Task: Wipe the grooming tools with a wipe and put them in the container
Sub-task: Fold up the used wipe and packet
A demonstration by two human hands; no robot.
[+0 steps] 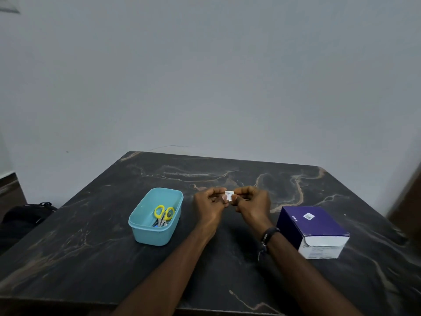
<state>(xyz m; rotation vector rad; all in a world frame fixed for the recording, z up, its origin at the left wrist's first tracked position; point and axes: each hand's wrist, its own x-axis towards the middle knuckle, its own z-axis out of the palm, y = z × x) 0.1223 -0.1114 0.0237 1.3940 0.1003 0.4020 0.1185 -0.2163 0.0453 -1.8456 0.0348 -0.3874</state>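
Observation:
A small white wipe packet [228, 195] is held above the middle of the dark marble table [227, 258]. My left hand [210, 202] pinches its left edge and my right hand [251, 201] pinches its right edge, fingers curled. To the left stands a light blue plastic container [145, 233]. Inside it lie yellow-handled scissors [164, 214] and other small tools, partly hidden below the scissors.
A purple and white cardboard box [313, 231] sits on the table to the right of my right arm. A dark bag [25, 215] lies on the floor at the far left. A pale wall rises behind the table's far edge.

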